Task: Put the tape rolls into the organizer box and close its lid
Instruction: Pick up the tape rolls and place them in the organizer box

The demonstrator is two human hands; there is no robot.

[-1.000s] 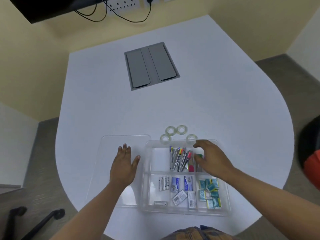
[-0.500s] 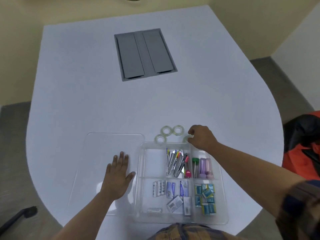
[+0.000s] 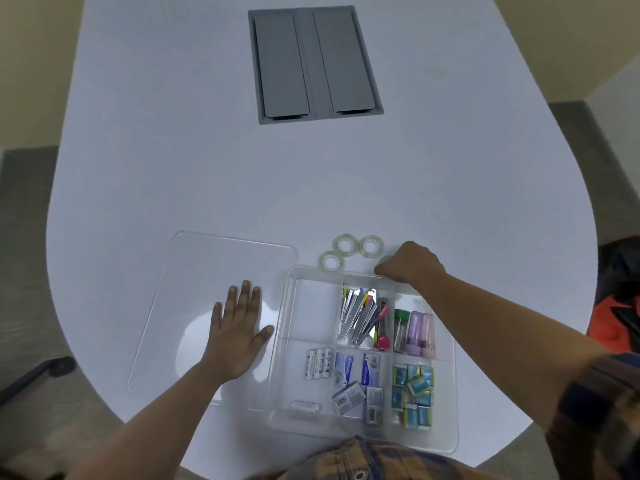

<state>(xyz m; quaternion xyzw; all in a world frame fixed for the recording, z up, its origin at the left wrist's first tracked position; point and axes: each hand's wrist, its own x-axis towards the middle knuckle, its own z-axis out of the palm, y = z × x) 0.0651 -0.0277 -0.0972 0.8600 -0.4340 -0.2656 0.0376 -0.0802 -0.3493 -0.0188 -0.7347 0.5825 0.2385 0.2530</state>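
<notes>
A clear organizer box [image 3: 281, 344] sits at the table's near edge, holding staplers, batteries, staple packs and small tubes. Its far-left compartment is bare. Its clear lid [image 3: 194, 271] lies flat on the table to the left. Three clear tape rolls [image 3: 345, 244] [image 3: 372, 245] [image 3: 331, 261] lie on the table just beyond the box. My right hand [image 3: 410, 265] is curled over a fourth tape roll [image 3: 383, 260] at the box's far rim, fingers closed on it. My left hand [image 3: 239, 330] rests flat on the lid, fingers spread.
The white table [image 3: 207, 161] has a grey cable hatch [image 3: 313, 64] set into its middle. A red and black bag [image 3: 616, 306] lies on the floor at the right. A dark chair base [image 3: 34, 372] shows at the lower left.
My right hand left the box interior and reached beyond its far rim, closing over the rightmost tape roll. My left hand stayed flat on the lid. The camera tilted down.
</notes>
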